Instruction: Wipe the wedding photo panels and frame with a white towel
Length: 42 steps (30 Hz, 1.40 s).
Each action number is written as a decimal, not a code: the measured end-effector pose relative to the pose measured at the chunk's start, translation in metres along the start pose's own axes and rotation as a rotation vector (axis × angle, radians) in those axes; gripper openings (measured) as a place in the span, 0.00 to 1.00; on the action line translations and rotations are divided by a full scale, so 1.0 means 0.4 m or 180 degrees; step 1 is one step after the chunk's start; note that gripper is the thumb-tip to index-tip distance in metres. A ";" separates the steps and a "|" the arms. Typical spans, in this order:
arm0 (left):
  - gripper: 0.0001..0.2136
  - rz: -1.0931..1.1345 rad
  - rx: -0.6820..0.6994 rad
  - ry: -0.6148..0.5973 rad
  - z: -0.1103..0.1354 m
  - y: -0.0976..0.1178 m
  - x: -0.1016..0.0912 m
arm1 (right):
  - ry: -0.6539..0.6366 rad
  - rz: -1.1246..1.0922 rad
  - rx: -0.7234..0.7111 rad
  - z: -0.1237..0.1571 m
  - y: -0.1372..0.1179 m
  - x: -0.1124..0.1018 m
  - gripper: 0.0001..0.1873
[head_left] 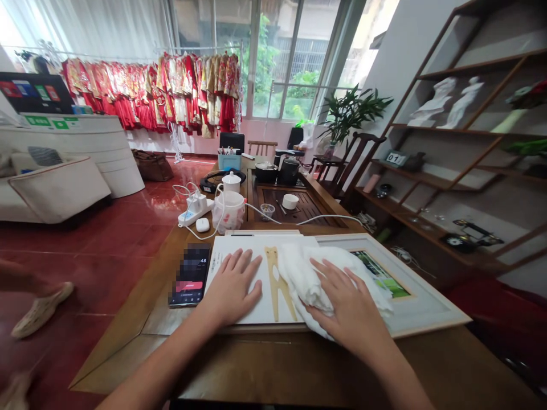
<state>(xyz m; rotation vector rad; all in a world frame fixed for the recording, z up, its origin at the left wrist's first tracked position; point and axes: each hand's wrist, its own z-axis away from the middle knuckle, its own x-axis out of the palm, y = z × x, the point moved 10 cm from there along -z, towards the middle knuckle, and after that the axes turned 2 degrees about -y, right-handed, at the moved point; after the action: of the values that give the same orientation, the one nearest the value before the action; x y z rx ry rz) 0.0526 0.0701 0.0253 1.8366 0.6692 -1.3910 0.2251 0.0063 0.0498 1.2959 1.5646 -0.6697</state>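
Note:
My left hand [235,287] lies flat on a white sheet or thin box [260,310], fingers spread and holding nothing. My right hand [348,304] rests with fingers stretched out on a bunched white cloth [299,273]; the palm side is hidden. Between both hands lies a flat tan piece [272,279] with an animal-like head and two long legs, its right edge beside the cloth. Partly under the cloth is a light-framed picture [427,304] with a green image. A phone [190,279] with a lit screen lies left of my left hand.
Beyond the sheet stand a white plastic tub [229,208], a power strip [194,213], a white cup [290,201] and a tea tray [314,210]. A white cable [307,219] crosses the table [239,364]. At left, a person's foot in a clog [43,310] shows on the floor.

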 end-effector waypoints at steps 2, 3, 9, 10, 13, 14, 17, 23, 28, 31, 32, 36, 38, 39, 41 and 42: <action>0.25 -0.0004 0.0014 -0.0006 0.000 -0.001 0.002 | -0.0019 0.0011 0.0026 -0.018 0.010 0.007 0.29; 0.25 -0.0007 0.0020 -0.0011 0.000 -0.001 0.004 | -0.0027 0.0013 0.0048 -0.033 0.016 0.011 0.28; 0.25 -0.0033 0.0004 0.0015 0.003 0.001 -0.002 | 0.0060 -0.0033 0.0234 -0.118 0.036 0.031 0.27; 0.25 -0.0044 -0.0010 0.0018 0.003 0.001 -0.004 | 0.0101 -0.0043 0.0252 -0.120 0.035 0.029 0.27; 0.25 -0.0063 -0.0039 0.0030 0.004 0.003 -0.009 | 0.0170 -0.0065 0.0218 -0.094 0.019 0.016 0.27; 0.25 -0.0064 -0.0038 0.0044 0.004 0.004 -0.011 | 0.0172 -0.0067 0.0185 -0.077 0.012 0.011 0.27; 0.24 -0.0057 -0.0024 0.0097 0.001 0.004 -0.014 | 0.0163 -0.0057 0.0058 -0.021 -0.007 -0.007 0.28; 0.25 -0.0018 -0.0038 0.0008 0.002 0.001 -0.006 | 0.0160 0.0006 0.0051 -0.003 0.000 -0.012 0.29; 0.25 0.0024 -0.0024 -0.0047 0.007 0.004 -0.005 | 0.0134 0.0064 0.0249 -0.082 0.037 0.017 0.28; 0.25 0.0028 0.0021 -0.0035 0.006 0.005 -0.004 | 0.0143 0.0073 0.0318 -0.108 0.049 0.029 0.28; 0.25 0.0024 0.0036 -0.0023 0.005 0.005 -0.004 | 0.0161 0.0077 0.0326 -0.109 0.049 0.030 0.28; 0.26 0.0025 0.0056 -0.0017 0.002 0.002 -0.001 | 0.0236 0.0083 0.0239 -0.073 0.030 0.018 0.28; 0.26 0.0036 0.0044 -0.0034 0.002 0.000 0.000 | 0.0250 0.0067 0.0154 -0.044 0.016 0.007 0.28; 0.26 0.0042 0.0035 -0.0037 0.002 -0.001 0.000 | 0.0248 0.0059 0.0113 -0.030 0.009 0.002 0.28; 0.26 0.0056 0.0018 -0.0041 0.003 -0.001 0.000 | 0.0235 0.0059 0.0054 -0.009 0.001 -0.006 0.29; 0.26 0.0060 0.0015 -0.0046 0.003 -0.001 0.000 | 0.0225 0.0068 0.0042 -0.004 0.001 -0.008 0.29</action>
<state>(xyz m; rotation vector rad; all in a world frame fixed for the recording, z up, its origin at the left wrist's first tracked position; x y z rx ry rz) 0.0515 0.0696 0.0251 1.8305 0.6401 -1.3935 0.2249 0.0064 0.0532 1.3572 1.6034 -0.6280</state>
